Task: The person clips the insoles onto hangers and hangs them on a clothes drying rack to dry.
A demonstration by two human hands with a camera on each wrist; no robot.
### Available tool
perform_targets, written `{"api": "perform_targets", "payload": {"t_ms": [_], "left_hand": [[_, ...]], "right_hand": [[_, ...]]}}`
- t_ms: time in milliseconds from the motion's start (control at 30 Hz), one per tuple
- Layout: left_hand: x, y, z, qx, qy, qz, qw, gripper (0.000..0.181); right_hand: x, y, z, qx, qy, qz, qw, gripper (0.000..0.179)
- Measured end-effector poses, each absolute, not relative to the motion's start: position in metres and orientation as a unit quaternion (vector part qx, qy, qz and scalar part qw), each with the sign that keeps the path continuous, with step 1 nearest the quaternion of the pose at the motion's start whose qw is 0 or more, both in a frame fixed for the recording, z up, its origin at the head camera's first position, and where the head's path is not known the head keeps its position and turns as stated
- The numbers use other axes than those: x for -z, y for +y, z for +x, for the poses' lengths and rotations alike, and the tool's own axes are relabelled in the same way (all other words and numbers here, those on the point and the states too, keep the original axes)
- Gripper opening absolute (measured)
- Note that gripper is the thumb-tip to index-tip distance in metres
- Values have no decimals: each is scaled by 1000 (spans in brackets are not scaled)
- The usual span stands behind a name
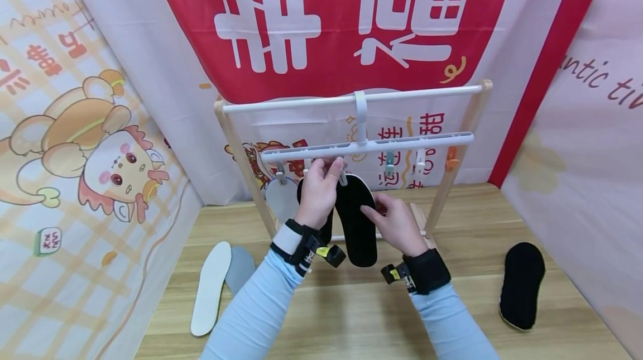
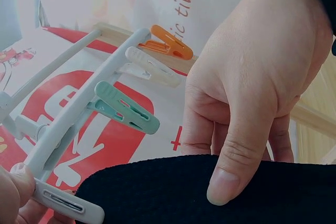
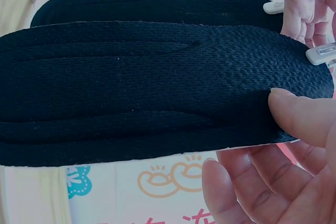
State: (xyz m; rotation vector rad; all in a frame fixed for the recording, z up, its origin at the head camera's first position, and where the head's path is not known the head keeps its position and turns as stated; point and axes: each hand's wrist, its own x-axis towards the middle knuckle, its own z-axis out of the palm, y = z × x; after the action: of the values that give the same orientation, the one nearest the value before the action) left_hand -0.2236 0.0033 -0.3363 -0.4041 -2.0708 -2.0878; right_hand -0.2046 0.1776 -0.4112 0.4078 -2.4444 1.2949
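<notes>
My left hand (image 1: 318, 192) pinches a pale clip (image 2: 68, 202) under the left half of a white clip hanger (image 1: 427, 139). The clip's tip sits over the toe end of a black insole (image 1: 358, 231), which hangs lengthwise downward. My right hand (image 1: 399, 225) pinches the insole's right edge, thumb on the textured black face and fingers behind, as the right wrist view shows. Behind it hangs a second black insole (image 3: 147, 6), partly covered by my left hand in the head view. Further left, a grey insole (image 1: 281, 198) hangs from another clip.
A wooden-legged rack (image 1: 241, 164) with a white top bar carries the hanger. Green (image 1: 389, 163), white (image 1: 420, 161) and orange (image 1: 452, 159) clips hang at right. On the table lie a white insole (image 1: 211, 287), a grey insole (image 1: 241, 268) and a black insole (image 1: 522, 284). Printed cloths surround the table.
</notes>
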Motion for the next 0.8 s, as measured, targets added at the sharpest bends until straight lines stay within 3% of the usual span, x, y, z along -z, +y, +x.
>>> {"api": "perform_targets", "payload": {"t_ms": [800], "left_hand": [[343, 0, -224, 675, -717, -136, 112, 44]], "right_hand": [[415, 171, -213, -479, -861, 121, 123, 22]]}}
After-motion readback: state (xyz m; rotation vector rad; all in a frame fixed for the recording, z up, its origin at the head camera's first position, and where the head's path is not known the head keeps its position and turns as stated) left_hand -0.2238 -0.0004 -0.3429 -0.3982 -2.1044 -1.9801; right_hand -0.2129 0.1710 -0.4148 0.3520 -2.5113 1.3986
